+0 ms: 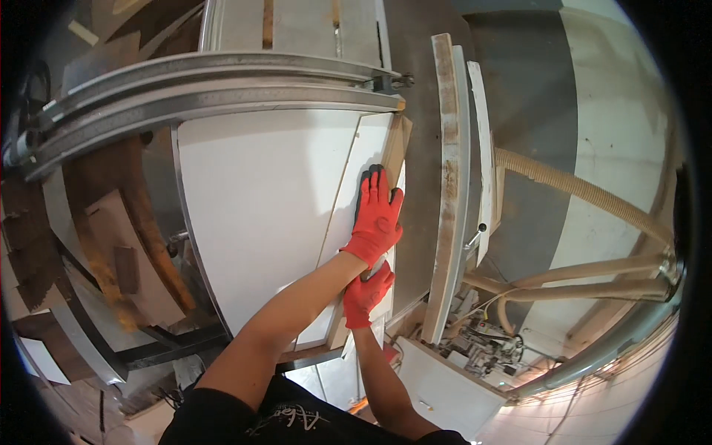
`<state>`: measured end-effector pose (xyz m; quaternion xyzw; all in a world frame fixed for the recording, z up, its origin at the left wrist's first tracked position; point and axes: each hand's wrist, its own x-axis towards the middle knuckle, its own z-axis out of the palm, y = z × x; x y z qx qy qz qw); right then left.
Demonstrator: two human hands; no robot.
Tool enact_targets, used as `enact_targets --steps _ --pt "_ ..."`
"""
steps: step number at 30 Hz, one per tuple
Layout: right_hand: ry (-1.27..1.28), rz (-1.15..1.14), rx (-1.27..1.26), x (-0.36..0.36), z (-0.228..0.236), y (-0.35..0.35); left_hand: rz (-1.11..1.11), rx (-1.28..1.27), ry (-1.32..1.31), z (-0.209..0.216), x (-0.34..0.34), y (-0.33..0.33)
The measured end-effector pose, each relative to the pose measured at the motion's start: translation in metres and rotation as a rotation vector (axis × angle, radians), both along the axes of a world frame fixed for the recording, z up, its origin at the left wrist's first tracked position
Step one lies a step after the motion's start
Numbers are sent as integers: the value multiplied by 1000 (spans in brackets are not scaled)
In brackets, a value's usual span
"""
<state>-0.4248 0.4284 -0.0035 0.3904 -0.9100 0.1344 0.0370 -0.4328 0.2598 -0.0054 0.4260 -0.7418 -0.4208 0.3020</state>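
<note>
A large white panel (256,185) lies on the metal-framed table, with a narrow white board (356,159) along its right side. My left hand (374,222), in a red glove with dark fingertips, rests flat on the narrow board, fingers stretched forward. Closer to me, my right hand (367,295), also red-gloved, is curled at the board's right edge and seems to grip it. My left wrist covers part of its fingers. A bare wood strip (399,148) runs beside the board's far right edge.
A metal fence (245,96) crosses the far side of the panel. To the right stands a long rail (449,185), with ribbed hoses (586,193) beyond. Wood offcuts (133,259) lie at left. A white cabinet (445,389) with cluttered parts (486,348) stands at lower right.
</note>
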Motion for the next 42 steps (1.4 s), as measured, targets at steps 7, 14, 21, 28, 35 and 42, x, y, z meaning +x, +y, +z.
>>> enact_targets --steps 7,14,21,28,35,42 --pt "-29 -69 -5 7 3 -5 2 -56 -118 8 2 0" --pt "-18 -61 -7 4 3 -5 51 -133 -126 9 0 0" --pt "-1 -77 -20 1 1 -4 52 -152 -205 10 -4 5" --pt "-160 -120 1 21 24 2 60 -199 -213 2 4 14" --pt "-181 -144 -310 56 49 148 106 -626 -556 -71 2 -21" --pt "308 -1364 -18 53 -13 462 118 -899 -407 -60 -43 -39"
